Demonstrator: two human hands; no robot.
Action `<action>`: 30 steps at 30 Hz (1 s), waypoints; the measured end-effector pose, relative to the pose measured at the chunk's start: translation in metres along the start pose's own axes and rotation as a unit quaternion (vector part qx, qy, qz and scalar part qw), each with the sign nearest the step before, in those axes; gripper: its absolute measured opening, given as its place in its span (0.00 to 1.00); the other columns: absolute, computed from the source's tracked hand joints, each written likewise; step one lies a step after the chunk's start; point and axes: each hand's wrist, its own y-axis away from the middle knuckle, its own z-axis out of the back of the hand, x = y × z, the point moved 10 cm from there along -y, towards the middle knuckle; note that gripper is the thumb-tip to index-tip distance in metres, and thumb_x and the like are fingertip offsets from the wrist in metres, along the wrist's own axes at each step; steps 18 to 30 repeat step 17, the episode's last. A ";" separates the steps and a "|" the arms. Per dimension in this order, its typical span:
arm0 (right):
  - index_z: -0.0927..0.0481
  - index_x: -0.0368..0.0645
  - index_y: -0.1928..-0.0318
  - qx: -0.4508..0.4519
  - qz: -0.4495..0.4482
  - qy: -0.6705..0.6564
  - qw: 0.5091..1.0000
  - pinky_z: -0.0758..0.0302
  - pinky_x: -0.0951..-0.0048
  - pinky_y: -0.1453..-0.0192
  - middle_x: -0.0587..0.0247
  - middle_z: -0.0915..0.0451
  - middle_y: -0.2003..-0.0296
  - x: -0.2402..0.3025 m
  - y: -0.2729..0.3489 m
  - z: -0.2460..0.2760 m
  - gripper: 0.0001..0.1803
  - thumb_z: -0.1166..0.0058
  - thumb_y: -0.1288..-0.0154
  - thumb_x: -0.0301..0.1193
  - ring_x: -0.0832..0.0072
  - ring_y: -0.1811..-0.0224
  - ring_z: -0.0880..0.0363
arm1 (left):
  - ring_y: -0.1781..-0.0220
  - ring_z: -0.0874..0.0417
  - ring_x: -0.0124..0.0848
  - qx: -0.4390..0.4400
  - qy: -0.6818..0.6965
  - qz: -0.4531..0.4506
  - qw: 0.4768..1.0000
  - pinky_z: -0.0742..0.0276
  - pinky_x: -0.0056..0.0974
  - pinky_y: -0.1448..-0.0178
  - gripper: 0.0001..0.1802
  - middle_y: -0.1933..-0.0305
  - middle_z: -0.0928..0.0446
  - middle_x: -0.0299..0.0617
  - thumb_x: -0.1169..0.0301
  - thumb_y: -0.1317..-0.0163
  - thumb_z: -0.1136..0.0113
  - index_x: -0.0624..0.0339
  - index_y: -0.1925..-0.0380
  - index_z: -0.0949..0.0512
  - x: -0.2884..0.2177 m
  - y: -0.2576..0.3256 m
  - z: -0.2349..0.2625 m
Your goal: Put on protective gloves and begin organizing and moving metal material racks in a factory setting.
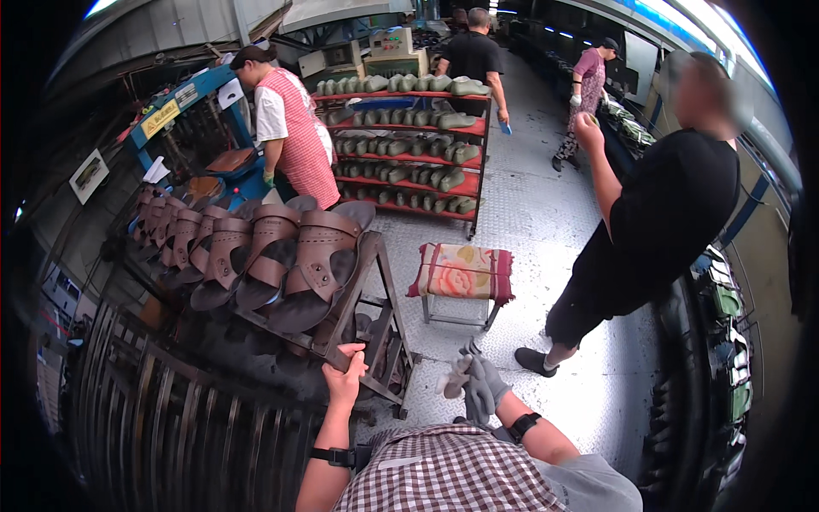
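My left hand is bare, its fingers curled over the near end bar of a dark metal rack. Brown leather sandals with wide straps stand in rows on top of this rack, and more dark shapes show on its lower level. A grey work glove covers my right hand, held in front of my checked apron. Bunched in its fingers is a loose grey-and-white glove. Black straps circle both my wrists.
A stool with a flowered cushion stands ahead. Beyond it is a red-shelved rolling rack of green shoe lasts. One person in black stands at right beside a conveyor line; another in a red checked apron bends at a blue machine.
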 end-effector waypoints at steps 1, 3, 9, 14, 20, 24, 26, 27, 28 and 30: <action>0.25 0.43 0.57 -0.018 -0.067 -0.091 0.993 0.23 0.69 0.57 0.63 0.21 0.64 -0.006 -0.021 -0.002 0.11 0.57 0.28 0.36 0.70 0.66 0.22 | 0.80 0.28 0.20 -0.001 -0.005 -0.002 1.000 0.25 0.29 0.70 0.07 0.75 0.24 0.35 0.80 0.38 0.44 0.67 0.61 0.21 0.000 -0.001 0.000; 0.26 0.44 0.58 0.144 -0.052 0.002 0.988 0.23 0.69 0.62 0.64 0.23 0.68 0.009 -0.021 -0.116 0.09 0.56 0.27 0.34 0.73 0.70 0.23 | 0.80 0.28 0.20 -0.017 -0.002 0.002 1.000 0.25 0.29 0.71 0.07 0.76 0.25 0.35 0.79 0.39 0.44 0.68 0.61 0.21 0.001 0.003 0.009; 0.27 0.43 0.53 0.057 0.151 0.239 0.957 0.23 0.75 0.64 0.65 0.23 0.64 0.065 -0.059 -0.246 0.08 0.57 0.27 0.29 0.77 0.68 0.23 | 0.80 0.29 0.19 -0.026 -0.009 0.001 1.000 0.24 0.29 0.70 0.07 0.76 0.26 0.34 0.79 0.38 0.43 0.67 0.61 0.21 0.002 0.002 0.009; 0.25 0.43 0.50 0.114 0.157 0.258 0.947 0.23 0.76 0.59 0.69 0.23 0.62 0.067 -0.073 -0.316 0.11 0.54 0.26 0.33 0.80 0.64 0.23 | 0.79 0.29 0.18 -0.020 0.005 0.003 1.000 0.25 0.29 0.70 0.07 0.76 0.26 0.32 0.80 0.37 0.44 0.66 0.60 0.21 0.000 -0.001 -0.001; 0.25 0.44 0.47 0.100 0.181 0.377 0.903 0.23 0.74 0.58 0.70 0.22 0.59 0.067 -0.075 -0.324 0.18 0.51 0.28 0.42 0.79 0.61 0.23 | 0.79 0.26 0.20 -0.038 -0.034 0.001 0.999 0.25 0.28 0.70 0.07 0.75 0.24 0.34 0.78 0.37 0.44 0.66 0.60 0.21 0.000 0.003 0.009; 0.25 0.44 0.47 0.100 0.181 0.377 0.903 0.23 0.74 0.58 0.70 0.22 0.59 0.067 -0.075 -0.324 0.18 0.51 0.28 0.42 0.79 0.61 0.23 | 0.79 0.26 0.20 -0.038 -0.034 0.001 0.999 0.25 0.28 0.70 0.07 0.75 0.24 0.34 0.78 0.37 0.44 0.66 0.60 0.21 0.000 0.003 0.009; 0.25 0.44 0.47 0.100 0.181 0.377 0.903 0.23 0.74 0.58 0.70 0.22 0.59 0.067 -0.075 -0.324 0.18 0.51 0.28 0.42 0.79 0.61 0.23 | 0.79 0.26 0.20 -0.038 -0.034 0.001 0.999 0.25 0.28 0.70 0.07 0.75 0.24 0.34 0.78 0.37 0.44 0.66 0.60 0.21 0.000 0.003 0.009; 0.25 0.44 0.47 0.100 0.181 0.377 0.903 0.23 0.74 0.58 0.70 0.22 0.59 0.067 -0.075 -0.324 0.18 0.51 0.28 0.42 0.79 0.61 0.23 | 0.79 0.26 0.20 -0.038 -0.034 0.001 0.999 0.25 0.28 0.70 0.07 0.75 0.24 0.34 0.78 0.37 0.44 0.66 0.60 0.21 0.000 0.003 0.009; 0.25 0.44 0.47 0.100 0.181 0.377 0.903 0.23 0.74 0.58 0.70 0.22 0.59 0.067 -0.075 -0.324 0.18 0.51 0.28 0.42 0.79 0.61 0.23 | 0.79 0.26 0.20 -0.038 -0.034 0.001 0.999 0.25 0.28 0.70 0.07 0.75 0.24 0.34 0.78 0.37 0.44 0.66 0.60 0.21 0.000 0.003 0.009; 0.25 0.44 0.47 0.100 0.181 0.377 0.903 0.23 0.74 0.58 0.70 0.22 0.59 0.067 -0.075 -0.324 0.18 0.51 0.28 0.42 0.79 0.61 0.23 | 0.79 0.26 0.20 -0.038 -0.034 0.001 0.999 0.25 0.28 0.70 0.07 0.75 0.24 0.34 0.78 0.37 0.44 0.66 0.60 0.21 0.000 0.003 0.009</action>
